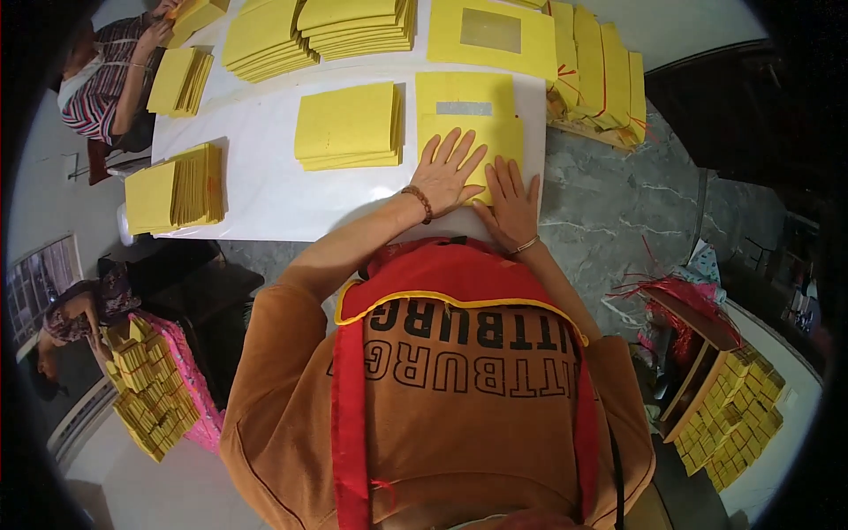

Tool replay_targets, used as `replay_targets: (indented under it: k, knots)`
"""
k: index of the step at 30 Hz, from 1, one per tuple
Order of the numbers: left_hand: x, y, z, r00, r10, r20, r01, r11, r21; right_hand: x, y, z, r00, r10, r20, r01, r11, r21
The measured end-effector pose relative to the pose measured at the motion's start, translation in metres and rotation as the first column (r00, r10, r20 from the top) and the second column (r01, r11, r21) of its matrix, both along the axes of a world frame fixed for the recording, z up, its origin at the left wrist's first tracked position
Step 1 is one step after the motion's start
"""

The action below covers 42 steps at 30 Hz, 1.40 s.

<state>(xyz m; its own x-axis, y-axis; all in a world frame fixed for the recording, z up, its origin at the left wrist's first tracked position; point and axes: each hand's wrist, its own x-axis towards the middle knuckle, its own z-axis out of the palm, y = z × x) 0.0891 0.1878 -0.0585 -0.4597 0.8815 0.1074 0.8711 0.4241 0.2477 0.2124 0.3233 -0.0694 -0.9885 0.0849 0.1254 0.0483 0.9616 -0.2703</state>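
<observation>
My left hand [449, 170] lies flat with spread fingers on a yellow paper sheet [496, 134] near the table's front edge. Beside it, my right hand [510, 201] rests on the right part of the same sheet, fingers stretched out. Just beyond, more yellow paper [464, 84] shows, with a silvery strip [465, 109] across it. To the left of my hands sits a stack of yellow paper [346, 124], its edges slightly uneven. Neither hand grips anything. The sheet's lower part is partly hidden under my hands.
The white-covered table [265, 194] also bears fanned bundles [190, 190] at left, tall stacks [358, 26] and a sheet with a silver square [491, 31]. Tied yellow bundles [605, 71] stand off its right edge. Another person [115, 75] works at far left. Red strings [676, 309] hang at right.
</observation>
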Motion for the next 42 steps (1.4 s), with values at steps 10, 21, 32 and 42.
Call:
replay_targets:
  k: [10, 21, 32, 42]
  knots:
    - [0.002, 0.005, -0.001, 0.833, -0.200, -0.516, 0.235, 0.972, 0.002, -0.003, 0.020, 0.002, 0.995, -0.004, 0.096, 0.037, 0.938, -0.344]
    - [-0.045, -0.047, 0.115, 0.903, 0.119, -0.413, 0.106, 0.869, 0.483, -0.005, 0.025, 0.021, 0.843, -0.524, 0.122, 0.195, 0.086, -0.977]
    - [-0.101, -0.142, 0.028, 0.979, 0.176, -0.100, -0.169, 0.983, 0.072, 0.000, 0.022, -0.006, 0.861, -0.487, 0.148, 0.214, 0.084, -0.973]
    - [-0.073, -0.135, 0.012, 0.948, 0.268, -0.169, -0.285, 0.955, -0.084, -0.007, 0.018, -0.009, 0.861, -0.485, 0.153, 0.224, 0.091, -0.970]
